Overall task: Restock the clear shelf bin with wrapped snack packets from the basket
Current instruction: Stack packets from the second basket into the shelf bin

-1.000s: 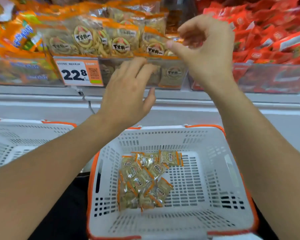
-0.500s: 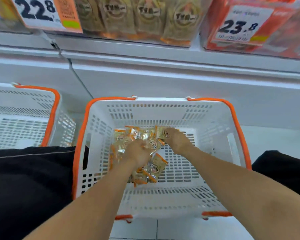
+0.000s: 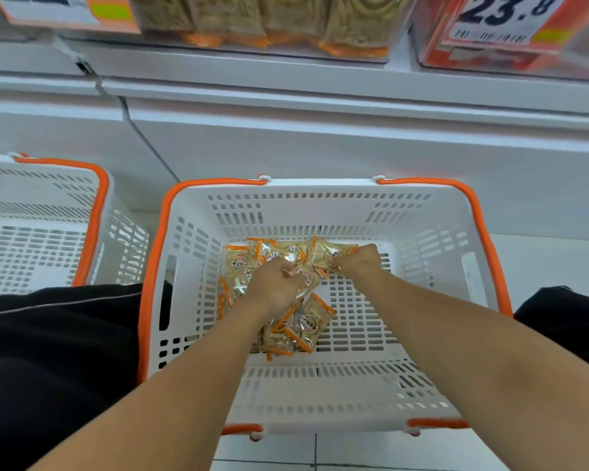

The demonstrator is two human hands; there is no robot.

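1. Down in the white basket [image 3: 422, 239] with orange handles, both hands were busy at the same time, likely so more packets could go up in one trip.
2. The left hand [image 3: 275, 286] lay on the middle of the pile of wrapped snack packets [image 3: 308, 326]. Its fingers were curled around some of them, so its grip was closed on packets.
3. The right hand [image 3: 359, 261] was at the far edge of the pile. Its fingers pinched one packet by the wrapper, which is an easy spot to hold on a thin, slippery bag.
4. The packets sat in a loose heap on the basket floor, toward the left and back. A few lay near the person, and no hand touched those.
5. The clear shelf bin [image 3: 262, 22] was up on the shelf above the basket. Packets already stood in it behind the clear front.
6. Another basket [image 3: 96, 212] stood to the left, and a red bin with a price tag [image 3: 505, 17] sat to the right of the clear one.
7. I think the job was still partly done, since packets were left to lift.
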